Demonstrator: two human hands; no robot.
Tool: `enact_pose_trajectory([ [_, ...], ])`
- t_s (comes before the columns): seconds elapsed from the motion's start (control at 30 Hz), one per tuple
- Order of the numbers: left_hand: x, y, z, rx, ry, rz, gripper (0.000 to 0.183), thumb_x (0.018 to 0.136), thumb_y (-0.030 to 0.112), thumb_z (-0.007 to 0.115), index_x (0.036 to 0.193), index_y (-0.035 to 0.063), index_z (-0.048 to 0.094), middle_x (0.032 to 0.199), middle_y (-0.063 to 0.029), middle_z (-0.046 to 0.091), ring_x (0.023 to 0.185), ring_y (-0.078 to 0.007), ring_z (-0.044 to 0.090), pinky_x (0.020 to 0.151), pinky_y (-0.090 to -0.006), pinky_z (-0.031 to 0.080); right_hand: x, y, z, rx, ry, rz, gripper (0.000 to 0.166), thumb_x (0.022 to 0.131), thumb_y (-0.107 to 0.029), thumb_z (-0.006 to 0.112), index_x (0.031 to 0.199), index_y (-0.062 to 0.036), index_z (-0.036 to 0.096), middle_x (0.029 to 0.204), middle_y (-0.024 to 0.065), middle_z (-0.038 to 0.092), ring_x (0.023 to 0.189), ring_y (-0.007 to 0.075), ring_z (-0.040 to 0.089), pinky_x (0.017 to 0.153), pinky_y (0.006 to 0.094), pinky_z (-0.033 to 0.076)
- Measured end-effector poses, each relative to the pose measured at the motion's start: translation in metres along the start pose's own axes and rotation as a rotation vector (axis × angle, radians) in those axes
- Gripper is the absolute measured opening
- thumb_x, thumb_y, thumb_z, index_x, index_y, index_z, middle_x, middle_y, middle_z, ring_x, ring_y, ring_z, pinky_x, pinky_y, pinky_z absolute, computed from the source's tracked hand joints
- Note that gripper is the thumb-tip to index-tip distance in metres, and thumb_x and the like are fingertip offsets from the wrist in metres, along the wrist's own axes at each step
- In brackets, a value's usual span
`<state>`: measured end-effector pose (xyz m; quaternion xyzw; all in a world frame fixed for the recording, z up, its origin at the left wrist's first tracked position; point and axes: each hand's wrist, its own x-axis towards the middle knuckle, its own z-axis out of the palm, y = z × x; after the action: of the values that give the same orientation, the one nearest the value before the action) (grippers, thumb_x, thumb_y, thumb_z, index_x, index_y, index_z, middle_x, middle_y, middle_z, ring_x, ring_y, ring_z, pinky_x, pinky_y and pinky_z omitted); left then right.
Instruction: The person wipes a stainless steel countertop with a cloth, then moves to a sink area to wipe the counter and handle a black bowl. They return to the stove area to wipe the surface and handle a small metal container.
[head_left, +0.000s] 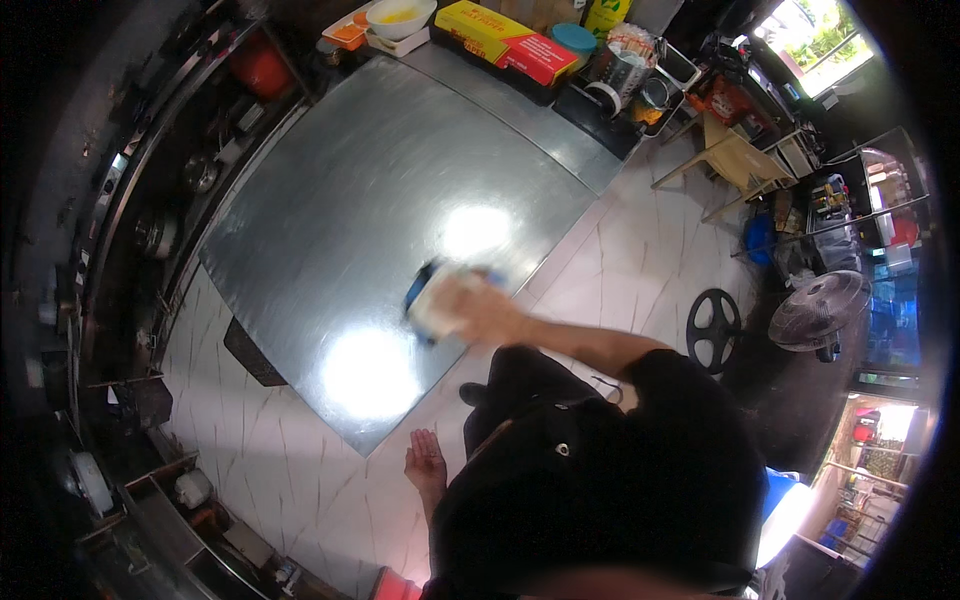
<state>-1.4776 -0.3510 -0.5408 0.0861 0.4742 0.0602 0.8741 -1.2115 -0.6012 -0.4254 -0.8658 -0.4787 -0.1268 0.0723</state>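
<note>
My right hand (480, 309) is pressed onto a white and blue cloth (439, 300), blurred by motion, on the stainless steel tabletop (337, 187) close to its near right edge. The fingers lie over the cloth. My left hand (426, 454) hangs beside my body, past the table's near corner, palm showing, with nothing in it. Two bright reflections of light lie on the metal, one on each side of the cloth.
Along the table's far side stand a wax paper box (502, 41), a white bowl (401, 16), an orange tray (349, 31) and a metal holder (621, 71). Rightward are a beige chair (739, 159) and a fan (819, 311). Shelves with pots run along the left.
</note>
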Motion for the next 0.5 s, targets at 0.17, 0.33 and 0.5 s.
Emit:
enact_pose_trajectory([
  [0.17, 0.007, -0.022, 0.005, -0.026, 0.031, -0.03, 0.044, 0.092, 0.02, 0.04, 0.129, -0.003, 0.036, 0.13, -0.0163, 0.042, 0.121, -0.0283, 0.042, 0.104, -0.0411, 0.035, -0.092, 0.152, 0.01, -0.186, -0.057, 0.763, 0.057, 0.087, -0.037, 0.042, 0.134, -0.007, 0.033, 0.141, 0.0114, 0.029, 0.131, 0.0277, 0.025, 0.107, 0.0526, 0.013],
  [0.33, 0.007, -0.073, 0.041, 0.111, -0.018, -0.069, 0.045, 0.092, 0.022, 0.041, 0.128, -0.0033, 0.036, 0.129, -0.016, 0.042, 0.121, -0.028, 0.041, 0.104, -0.0399, 0.035, -0.085, 0.271, 0.028, -0.214, 0.01, 0.866, 0.055, 0.09, -0.039, 0.035, 0.135, -0.0078, 0.031, 0.142, 0.0099, 0.029, 0.132, 0.0258, 0.024, 0.108, 0.0502, 0.013],
  [0.5, 0.019, -0.129, 0.094, 0.157, -0.024, -0.135, 0.045, 0.092, 0.022, 0.042, 0.128, -0.0042, 0.036, 0.128, -0.0157, 0.043, 0.12, -0.0274, 0.042, 0.103, -0.0398, 0.035, -0.112, 0.309, 0.026, -0.185, -0.028, 0.827, 0.056, 0.09, -0.04, 0.035, 0.136, -0.008, 0.031, 0.141, 0.0088, 0.03, 0.131, 0.0256, 0.025, 0.108, 0.048, 0.014],
])
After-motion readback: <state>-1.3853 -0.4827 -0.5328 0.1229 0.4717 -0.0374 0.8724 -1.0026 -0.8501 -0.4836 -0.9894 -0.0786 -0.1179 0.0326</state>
